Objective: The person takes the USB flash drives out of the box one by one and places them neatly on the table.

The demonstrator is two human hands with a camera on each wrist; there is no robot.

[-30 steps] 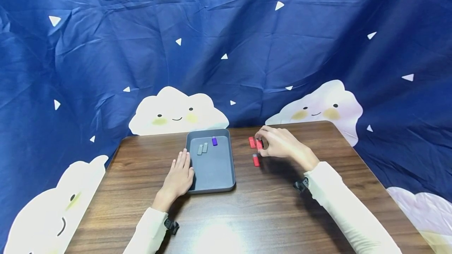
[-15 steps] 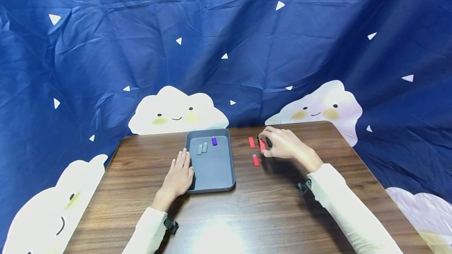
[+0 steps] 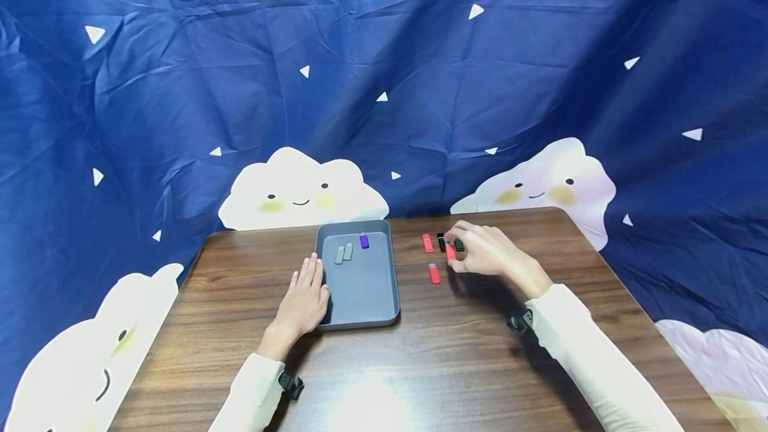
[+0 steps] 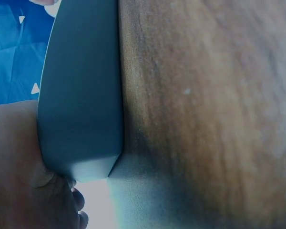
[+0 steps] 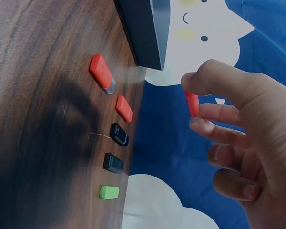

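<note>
Sleeves (image 3: 591,352), white, reach forward over the wooden surface (image 3: 468,379). The left grip (image 3: 305,295), fingers straight, rests against the side of a grey tray (image 3: 363,295). The right grip (image 3: 482,249) arches, thumb and fingertips pinching a red stick (image 3: 451,253). Near it lie two other red sticks (image 3: 435,273) and two black sticks (image 3: 441,242); a green stick (image 5: 109,192) shows only from the right wrist. The tray's right wall stands between these and the pale sticks (image 3: 349,251) and violet stick (image 3: 364,241) inside. Blue cloth (image 3: 384,32) hangs behind.
</note>
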